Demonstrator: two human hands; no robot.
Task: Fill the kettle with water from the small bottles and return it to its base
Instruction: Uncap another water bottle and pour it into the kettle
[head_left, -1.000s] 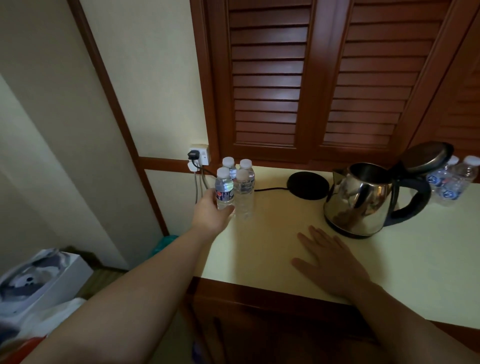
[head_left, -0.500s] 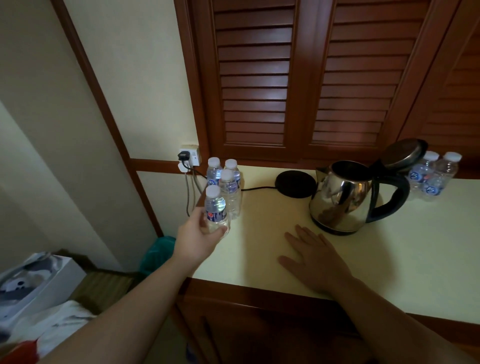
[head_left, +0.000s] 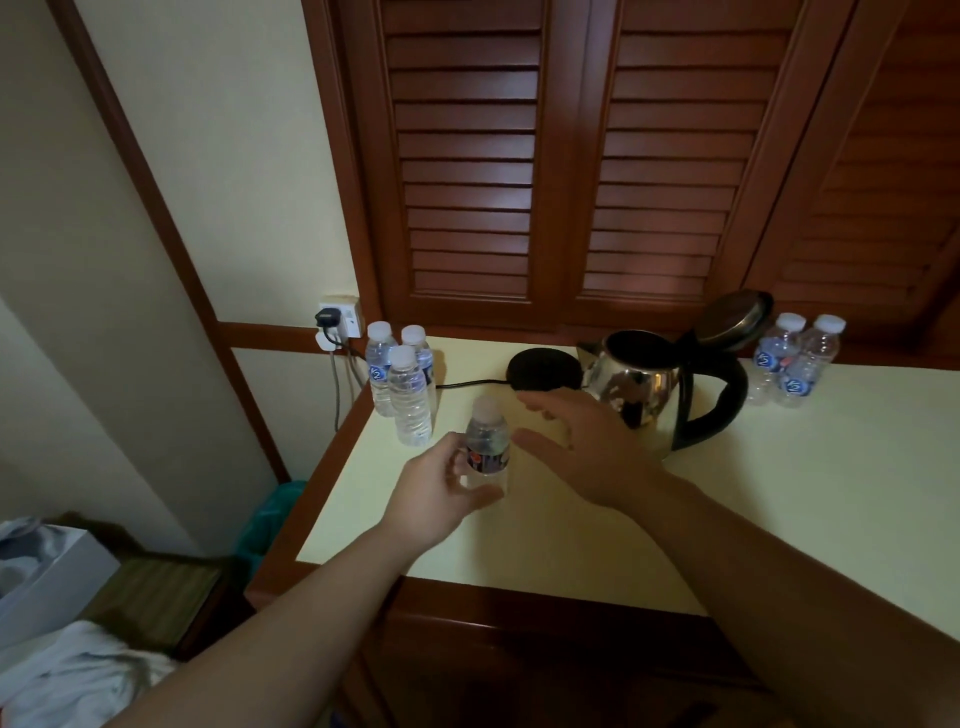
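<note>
The left hand (head_left: 434, 488) gripped a small bottle (head_left: 487, 448) upright above the worktop (head_left: 779, 493); the right hand (head_left: 587, 447) was open beside it, near the kettle (head_left: 649, 387).

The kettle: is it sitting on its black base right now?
No. The kettle stands on the counter beside the black base, its lid open.

A capped small bottle (head_left: 485, 449) stands upright, near the open-lidded steel kettle (head_left: 644, 392) just beside its black base (head_left: 543, 369).
</note>
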